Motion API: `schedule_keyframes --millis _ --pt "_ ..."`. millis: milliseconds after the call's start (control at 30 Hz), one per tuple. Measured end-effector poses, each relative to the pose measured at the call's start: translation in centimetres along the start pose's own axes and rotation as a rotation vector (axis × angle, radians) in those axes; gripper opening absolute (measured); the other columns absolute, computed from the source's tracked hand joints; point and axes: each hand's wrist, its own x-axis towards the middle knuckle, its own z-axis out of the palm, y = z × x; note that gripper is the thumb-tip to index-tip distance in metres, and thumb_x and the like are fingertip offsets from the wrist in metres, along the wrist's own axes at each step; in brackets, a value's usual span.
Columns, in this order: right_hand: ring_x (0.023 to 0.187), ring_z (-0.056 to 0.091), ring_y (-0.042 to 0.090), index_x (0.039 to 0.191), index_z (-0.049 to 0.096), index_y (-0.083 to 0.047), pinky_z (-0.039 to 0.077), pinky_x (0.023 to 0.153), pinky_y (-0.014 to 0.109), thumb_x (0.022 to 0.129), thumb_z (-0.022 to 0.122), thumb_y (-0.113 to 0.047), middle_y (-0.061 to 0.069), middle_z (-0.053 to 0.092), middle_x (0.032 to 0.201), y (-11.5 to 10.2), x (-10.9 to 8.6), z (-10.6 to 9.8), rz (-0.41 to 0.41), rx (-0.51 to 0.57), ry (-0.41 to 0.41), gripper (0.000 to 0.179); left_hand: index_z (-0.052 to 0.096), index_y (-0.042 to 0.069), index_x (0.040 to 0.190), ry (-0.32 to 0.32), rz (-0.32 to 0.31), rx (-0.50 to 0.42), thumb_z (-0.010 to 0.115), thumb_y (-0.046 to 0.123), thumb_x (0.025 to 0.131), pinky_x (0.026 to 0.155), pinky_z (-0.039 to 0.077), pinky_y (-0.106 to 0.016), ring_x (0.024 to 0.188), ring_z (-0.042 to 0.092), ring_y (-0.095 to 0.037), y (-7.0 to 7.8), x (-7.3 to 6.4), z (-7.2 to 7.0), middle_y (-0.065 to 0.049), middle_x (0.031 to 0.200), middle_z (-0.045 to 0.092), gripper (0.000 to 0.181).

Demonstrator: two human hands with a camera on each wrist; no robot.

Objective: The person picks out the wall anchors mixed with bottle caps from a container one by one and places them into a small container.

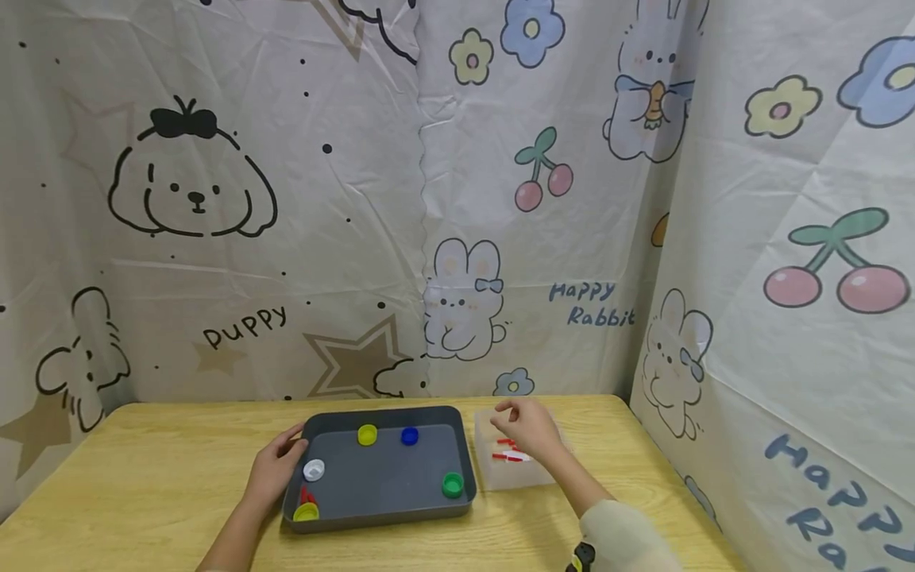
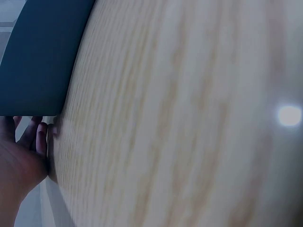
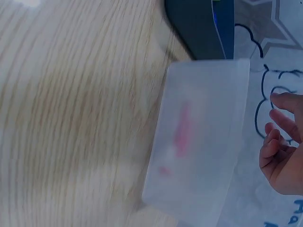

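A dark grey tray [image 1: 386,502] lies on the wooden table, and my left hand [image 1: 273,470] rests at its left side. In the left wrist view the fingers of this hand [image 2: 21,161] reach the tray's end wall [image 2: 38,71], fingertips right at it. To the right of the tray stands a translucent plastic box [image 1: 500,479] with several small red and white pieces [image 1: 509,457] inside. Over the box's far part hovers my right hand [image 1: 530,427]. The right wrist view shows its thumb and index finger apart, other fingers loosely bent, nothing between them [image 3: 286,151].
Inside the tray sit round caps: yellow [image 1: 368,434], blue [image 1: 410,435], white [image 1: 314,470], green [image 1: 453,485], and another yellow one [image 1: 306,512] beside small red pieces [image 1: 306,496]. A printed cloth [image 1: 343,238] hangs behind the table [image 1: 179,461] and along its right side.
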Motion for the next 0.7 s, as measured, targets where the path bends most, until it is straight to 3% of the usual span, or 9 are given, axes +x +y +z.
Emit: schedule_keyframes --millis 400,700 --pt "0.052 0.042 0.009 0.100 0.069 -0.005 0.036 0.044 0.021 0.083 0.069 -0.022 -0.001 0.050 0.067 -3.4 0.1 2.8 -0.130 0.012 -0.071 0.024 0.040 0.004 0.140 0.000 -0.002 0.008 0.045 0.024 0.098 0.100 0.039 -0.053 0.117 0.049 -0.041 -0.3 0.2 0.0 -0.029 0.128 0.051 0.047" --pt "0.063 0.043 0.007 0.098 0.070 -0.007 0.036 0.055 0.020 0.083 0.069 -0.022 -0.004 0.050 0.070 -5.5 0.0 5.2 -0.231 -0.001 -0.141 0.021 0.041 0.004 0.140 0.012 0.001 0.006 0.046 0.023 0.097 0.100 0.039 -0.052 0.116 0.050 -0.040 -0.2 0.2 0.0 -0.029 0.127 0.052 0.047"
